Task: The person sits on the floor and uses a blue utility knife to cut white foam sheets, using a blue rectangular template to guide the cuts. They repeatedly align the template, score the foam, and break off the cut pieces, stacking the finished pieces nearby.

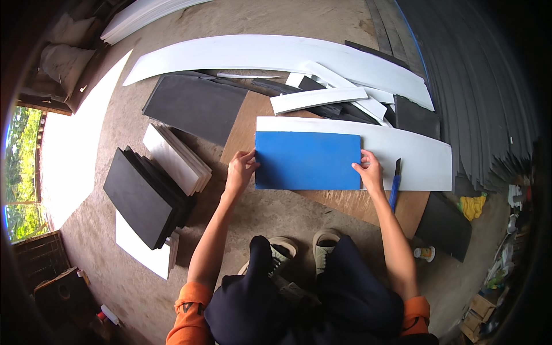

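A blue rectangular sheet (307,160) lies flat on a long white sheet (414,155), which rests on a brown board (351,201) on the floor. My left hand (240,169) grips the blue sheet's left edge. At its right edge my right hand (369,171) holds it with the fingers on top. A blue-handled utility knife (395,185) lies on the white sheet just right of my right hand.
Stacks of cut black and white panels (155,190) lean at the left. A large dark sheet (195,106) and long curved white strips (276,54) lie beyond the board. A black panel (444,225), a small bottle (424,253) and a yellow cloth (472,206) sit at the right.
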A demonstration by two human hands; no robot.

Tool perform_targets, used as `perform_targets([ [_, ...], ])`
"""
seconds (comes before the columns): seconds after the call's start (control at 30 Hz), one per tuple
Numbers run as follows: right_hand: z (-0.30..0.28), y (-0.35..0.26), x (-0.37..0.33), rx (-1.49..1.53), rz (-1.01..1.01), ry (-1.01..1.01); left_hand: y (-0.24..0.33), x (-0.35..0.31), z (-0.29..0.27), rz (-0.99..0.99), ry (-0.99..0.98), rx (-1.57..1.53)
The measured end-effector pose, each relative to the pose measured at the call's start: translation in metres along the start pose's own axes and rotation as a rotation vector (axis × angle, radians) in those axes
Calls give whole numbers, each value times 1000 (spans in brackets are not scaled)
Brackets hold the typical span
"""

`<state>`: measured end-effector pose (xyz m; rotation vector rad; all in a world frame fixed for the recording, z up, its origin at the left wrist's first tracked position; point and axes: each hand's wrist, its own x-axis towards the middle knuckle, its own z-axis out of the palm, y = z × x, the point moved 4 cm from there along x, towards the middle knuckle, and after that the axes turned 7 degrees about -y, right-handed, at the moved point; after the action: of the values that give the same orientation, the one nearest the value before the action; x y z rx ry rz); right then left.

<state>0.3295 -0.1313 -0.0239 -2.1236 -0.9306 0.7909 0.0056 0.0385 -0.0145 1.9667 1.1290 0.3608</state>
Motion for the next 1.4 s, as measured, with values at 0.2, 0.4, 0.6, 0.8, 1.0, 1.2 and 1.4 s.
perform_targets([
  [0.2,-1,-2,-1,-20,-7,-6,1,1,-2,-13,1,-5],
  [0.4,-2,7,1,85,16,-31,5,3,-2,-4,10,-13],
  [0.6,-4,9,5,272,69,-99,6,2,-1,-18,24,30],
  [0.8,-4,13,7,256,84,-72,6,2,1,-11,32,33],
  [1.0,-1,18,10,262,57,-58,10,3,0,-10,11,90],
  [1.2,-3,10,10,97,72,-67,28,-7,4,139,-24,207],
  [1.4,-6,13,16,147,147,-118,55,-19,1,412,-251,819],
])
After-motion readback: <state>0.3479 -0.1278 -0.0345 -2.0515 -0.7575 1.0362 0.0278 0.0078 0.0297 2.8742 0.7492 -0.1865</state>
